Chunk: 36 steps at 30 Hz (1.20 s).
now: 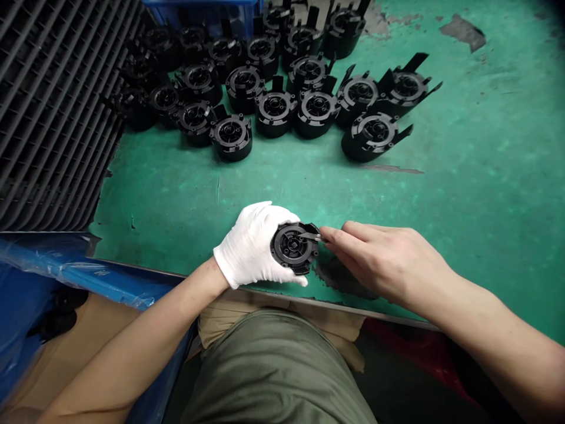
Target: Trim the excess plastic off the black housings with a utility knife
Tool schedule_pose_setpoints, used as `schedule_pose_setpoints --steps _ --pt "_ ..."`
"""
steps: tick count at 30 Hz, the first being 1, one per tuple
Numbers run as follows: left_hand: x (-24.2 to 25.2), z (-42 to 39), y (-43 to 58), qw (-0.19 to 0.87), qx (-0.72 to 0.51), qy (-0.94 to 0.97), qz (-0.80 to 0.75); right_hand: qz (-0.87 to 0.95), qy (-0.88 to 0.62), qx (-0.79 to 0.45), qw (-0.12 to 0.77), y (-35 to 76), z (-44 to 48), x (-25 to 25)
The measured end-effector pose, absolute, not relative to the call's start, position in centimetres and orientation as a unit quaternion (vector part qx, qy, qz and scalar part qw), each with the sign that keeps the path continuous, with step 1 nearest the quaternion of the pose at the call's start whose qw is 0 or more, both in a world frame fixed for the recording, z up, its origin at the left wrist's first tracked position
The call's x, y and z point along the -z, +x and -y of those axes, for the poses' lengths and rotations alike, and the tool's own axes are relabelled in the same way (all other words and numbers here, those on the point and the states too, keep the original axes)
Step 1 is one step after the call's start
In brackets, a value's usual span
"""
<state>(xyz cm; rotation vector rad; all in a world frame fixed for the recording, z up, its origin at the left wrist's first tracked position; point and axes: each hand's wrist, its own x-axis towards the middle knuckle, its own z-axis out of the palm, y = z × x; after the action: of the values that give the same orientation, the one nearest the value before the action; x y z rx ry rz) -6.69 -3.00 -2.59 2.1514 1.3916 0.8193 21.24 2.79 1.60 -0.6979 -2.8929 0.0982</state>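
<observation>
A round black plastic housing [294, 245] is gripped by my left hand [256, 244], which wears a white glove. Its ringed, spoked face points up toward me. My bare right hand [375, 253] pinches a small knife [311, 236] with a pointed metal blade. The blade reaches over the upper right of the housing's face, and its tip appears to touch near the inner ring. Most of the knife's handle is hidden inside my right fingers. Both hands are close to the table's front edge.
Several similar black housings [232, 136] stand in rows across the back of the green tabletop [477, 176]. A black grid tray [57, 106] leans at the left. Behind the housings is a blue bin [203, 16]. Blue plastic crates [110, 280] lie below the table at lower left.
</observation>
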Motion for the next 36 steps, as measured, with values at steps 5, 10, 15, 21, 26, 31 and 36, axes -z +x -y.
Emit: schedule_pose_setpoints --steps 5,10,15,21,26,31,36 --pt "2.4 2.9 -6.7 0.213 -0.309 0.785 -0.493 0.976 -0.206 -0.042 0.049 21.3 -3.7 -2.5" --pt "2.6 2.9 -6.7 0.217 -0.303 0.784 -0.496 0.984 -0.169 -0.043 0.039 21.3 -4.5 -3.2" --pt "2.8 3.0 -6.7 0.222 -0.292 0.782 -0.504 0.982 -0.177 -0.049 0.051 21.2 -4.4 -3.0" --pt "2.9 3.0 -6.8 0.217 -0.298 0.785 -0.498 0.972 -0.217 -0.020 0.089 21.6 -2.8 -2.0" --pt "2.7 3.0 -6.7 0.222 -0.287 0.784 -0.503 0.971 -0.222 -0.028 0.081 21.7 -2.6 -1.7" --pt "2.7 3.0 -6.7 0.227 -0.276 0.784 -0.507 0.973 -0.219 -0.046 0.065 21.4 -3.2 -2.4" --pt "2.8 3.0 -6.8 0.215 -0.295 0.788 -0.496 0.985 -0.157 -0.046 0.047 21.3 -4.4 -3.4"
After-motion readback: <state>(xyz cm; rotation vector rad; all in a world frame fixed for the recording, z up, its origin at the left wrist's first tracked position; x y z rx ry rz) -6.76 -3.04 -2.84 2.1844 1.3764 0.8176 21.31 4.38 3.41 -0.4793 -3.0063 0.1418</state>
